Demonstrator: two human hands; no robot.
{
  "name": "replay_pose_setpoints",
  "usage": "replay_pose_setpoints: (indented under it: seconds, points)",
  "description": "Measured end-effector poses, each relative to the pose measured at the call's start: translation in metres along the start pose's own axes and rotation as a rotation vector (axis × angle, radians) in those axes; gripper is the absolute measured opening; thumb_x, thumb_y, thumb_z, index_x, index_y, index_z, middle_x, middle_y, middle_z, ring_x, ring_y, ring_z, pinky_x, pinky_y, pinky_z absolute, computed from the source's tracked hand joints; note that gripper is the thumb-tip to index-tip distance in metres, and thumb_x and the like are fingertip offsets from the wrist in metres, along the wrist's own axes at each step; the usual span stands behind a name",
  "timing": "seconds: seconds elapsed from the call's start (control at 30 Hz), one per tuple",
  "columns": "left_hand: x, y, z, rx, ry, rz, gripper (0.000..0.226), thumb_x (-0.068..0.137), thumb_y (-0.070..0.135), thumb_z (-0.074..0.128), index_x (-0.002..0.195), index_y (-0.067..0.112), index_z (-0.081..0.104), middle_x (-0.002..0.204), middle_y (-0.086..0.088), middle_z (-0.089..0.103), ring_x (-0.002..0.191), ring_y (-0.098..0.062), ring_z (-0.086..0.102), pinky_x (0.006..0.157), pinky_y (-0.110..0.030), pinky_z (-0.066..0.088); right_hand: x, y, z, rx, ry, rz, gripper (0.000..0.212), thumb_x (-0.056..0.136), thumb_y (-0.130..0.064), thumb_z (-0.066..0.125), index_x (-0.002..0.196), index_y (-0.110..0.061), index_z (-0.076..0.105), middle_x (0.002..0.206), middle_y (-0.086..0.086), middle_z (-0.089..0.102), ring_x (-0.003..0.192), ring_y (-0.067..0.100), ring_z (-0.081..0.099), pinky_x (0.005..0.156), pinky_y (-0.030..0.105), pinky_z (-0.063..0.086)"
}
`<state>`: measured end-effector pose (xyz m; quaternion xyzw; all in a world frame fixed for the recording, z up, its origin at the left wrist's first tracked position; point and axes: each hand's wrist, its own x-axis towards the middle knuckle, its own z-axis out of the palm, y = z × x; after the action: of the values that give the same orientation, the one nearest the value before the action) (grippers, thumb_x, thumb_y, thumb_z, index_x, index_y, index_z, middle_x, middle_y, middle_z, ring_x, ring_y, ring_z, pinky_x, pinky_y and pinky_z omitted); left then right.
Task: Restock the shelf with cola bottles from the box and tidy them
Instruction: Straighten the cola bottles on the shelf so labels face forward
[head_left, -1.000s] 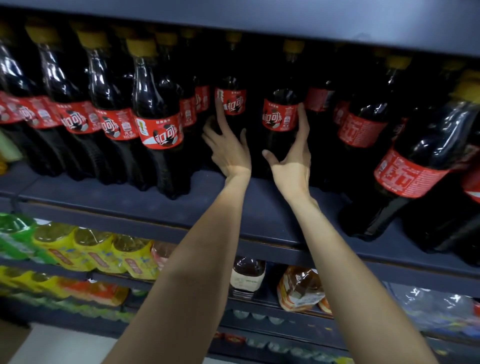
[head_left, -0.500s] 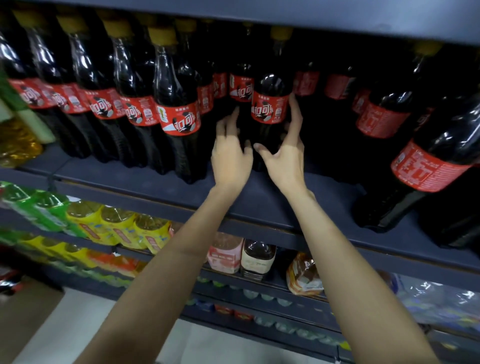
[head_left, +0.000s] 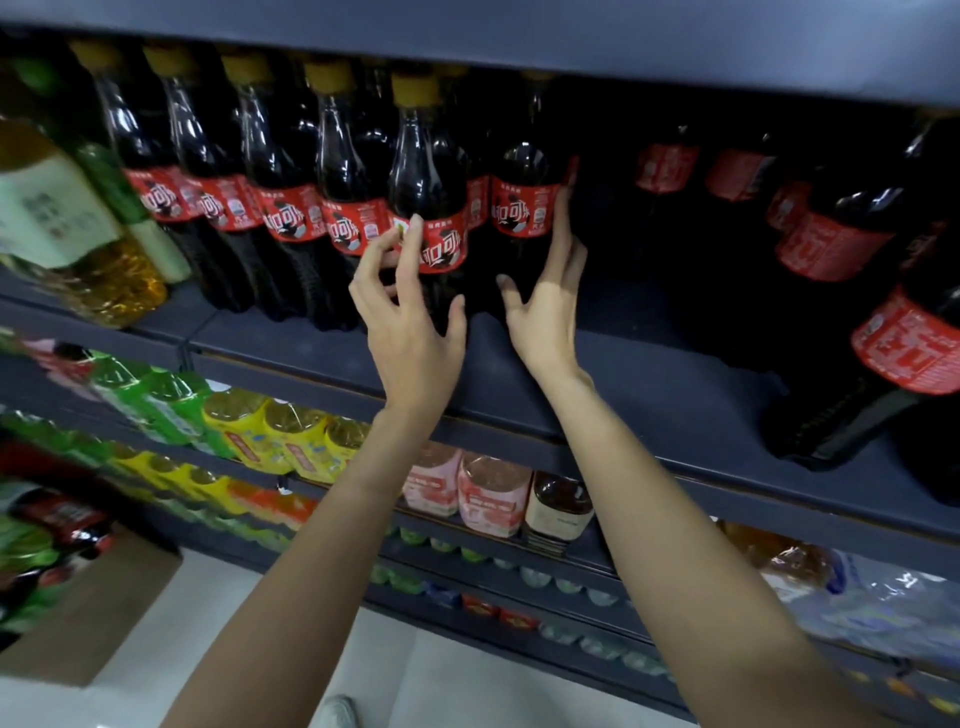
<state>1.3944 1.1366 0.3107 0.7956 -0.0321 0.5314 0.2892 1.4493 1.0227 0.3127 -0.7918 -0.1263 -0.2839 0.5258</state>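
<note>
A row of cola bottles with red labels and yellow caps stands on the dark shelf (head_left: 649, 379). My left hand (head_left: 410, 317) is spread in front of the row's rightmost front cola bottle (head_left: 428, 171). Its bent fingertips touch the label and its thumb lies off to the right, low by the bottle. My right hand (head_left: 545, 306) lies with straight fingers along the right side of the neighbouring cola bottle (head_left: 522, 202) set further back. More cola bottles (head_left: 831, 244) stand at the right. A cardboard box (head_left: 88, 618) sits on the floor at lower left.
Yellow and green drink bottles (head_left: 67, 249) stand at the shelf's left end. Lower shelves hold green, yellow, pink and brown bottles (head_left: 488, 499). A dark gap runs between the two cola groups, right of my right hand. The upper shelf's edge (head_left: 571, 36) hangs just above the caps.
My left hand has moved from the gap beside the back bottle onto the front bottle's label. My right hand stays beside the back bottle. The view has swung left and the box has appeared.
</note>
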Motion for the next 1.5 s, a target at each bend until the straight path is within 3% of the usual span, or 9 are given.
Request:
replay_pose_setpoints:
  seconds: [0.17, 0.33, 0.53, 0.67, 0.93, 1.1, 1.23, 1.37, 1.5]
  points:
    - [-0.011, 0.012, 0.0, -0.068, 0.073, 0.077, 0.053, 0.082, 0.007, 0.064, 0.131, 0.001, 0.044, 0.13, -0.021, 0.043, 0.121, -0.024, 0.04, 0.102, -0.036, 0.04, 0.002, 0.0, -0.012, 0.012, -0.127, 0.042, 0.09, 0.084, -0.002, 0.064, 0.15, -0.027, 0.009, 0.146, 0.016, 0.023, 0.135, 0.029, 0.033, 0.1, 0.026, 0.032]
    - [-0.02, 0.046, 0.018, -0.357, -0.113, 0.254, 0.033, 0.085, 0.0, 0.056, 0.118, 0.004, 0.053, 0.112, -0.014, 0.06, 0.106, -0.022, 0.054, 0.093, -0.035, 0.046, 0.003, 0.016, -0.055, -0.082, -0.129, 0.029, 0.06, 0.087, -0.009, 0.06, 0.142, -0.019, 0.038, 0.139, 0.009, 0.04, 0.129, 0.018, 0.041, 0.108, 0.026, 0.033]
    - [0.006, 0.085, 0.103, -0.53, -0.543, -0.222, 0.056, 0.086, 0.001, 0.054, 0.139, 0.007, 0.038, 0.134, -0.013, 0.047, 0.117, -0.019, 0.053, 0.1, -0.034, 0.046, 0.021, 0.047, -0.102, -0.27, 0.105, 0.064, 0.048, 0.086, -0.001, 0.053, 0.132, -0.008, 0.049, 0.132, 0.013, 0.047, 0.12, 0.022, 0.048, 0.1, 0.019, 0.033]
    - [0.024, 0.086, 0.161, -0.509, -0.68, -0.472, 0.075, 0.087, 0.002, 0.055, 0.15, 0.007, 0.014, 0.151, -0.017, 0.029, 0.137, -0.028, 0.033, 0.11, -0.03, 0.028, 0.038, 0.059, -0.109, -0.395, 0.139, 0.102, 0.063, 0.083, -0.001, 0.054, 0.143, -0.005, 0.034, 0.146, 0.021, 0.031, 0.134, 0.033, 0.035, 0.112, 0.037, 0.03]
    - [0.033, 0.068, 0.211, -0.716, -0.745, -0.319, 0.092, 0.083, -0.002, 0.061, 0.15, 0.007, -0.002, 0.156, -0.015, 0.014, 0.144, -0.022, 0.018, 0.118, -0.032, 0.017, 0.063, 0.081, -0.095, -0.51, 0.217, 0.147, 0.084, 0.084, -0.005, 0.058, 0.151, -0.009, 0.007, 0.151, 0.031, 0.012, 0.137, 0.044, 0.028, 0.111, 0.046, 0.031]
    - [0.027, 0.063, 0.214, -0.515, -0.574, -0.246, 0.093, 0.08, 0.019, 0.074, 0.15, 0.011, 0.013, 0.151, -0.013, 0.03, 0.138, -0.023, 0.032, 0.112, -0.035, 0.031, 0.066, 0.097, -0.09, -0.548, 0.244, 0.09, 0.085, 0.084, -0.001, 0.055, 0.152, -0.015, 0.006, 0.153, 0.032, -0.002, 0.141, 0.046, 0.015, 0.114, 0.053, 0.024]
    - [0.02, 0.074, 0.212, -0.444, -0.412, -0.296, 0.095, 0.075, 0.03, 0.077, 0.148, 0.012, 0.02, 0.14, -0.017, 0.037, 0.132, -0.029, 0.035, 0.106, -0.034, 0.031, 0.072, 0.097, -0.096, -0.563, 0.281, 0.111, 0.082, 0.089, -0.008, 0.052, 0.152, -0.019, 0.0, 0.151, 0.031, 0.015, 0.138, 0.043, 0.025, 0.111, 0.051, 0.03]
    - [0.026, 0.072, 0.209, -0.784, -0.551, -0.359, 0.088, 0.081, 0.009, 0.063, 0.149, 0.007, 0.008, 0.148, -0.014, 0.031, 0.138, -0.023, 0.031, 0.116, -0.037, 0.026, 0.074, 0.092, -0.104, -0.435, 0.241, 0.164, 0.078, 0.093, -0.007, 0.048, 0.151, -0.015, -0.003, 0.126, 0.02, 0.056, 0.101, 0.03, 0.062, 0.077, 0.03, 0.044]
    - [0.031, 0.062, 0.204, -0.709, -0.614, -0.278, 0.089, 0.084, 0.004, 0.064, 0.15, 0.004, 0.003, 0.151, -0.013, 0.032, 0.139, -0.02, 0.031, 0.116, -0.036, 0.026, 0.081, 0.096, -0.102, -0.326, 0.253, 0.203, 0.08, 0.092, -0.005, 0.051, 0.151, -0.014, -0.002, 0.135, 0.017, 0.05, 0.114, 0.028, 0.057, 0.087, 0.028, 0.041]
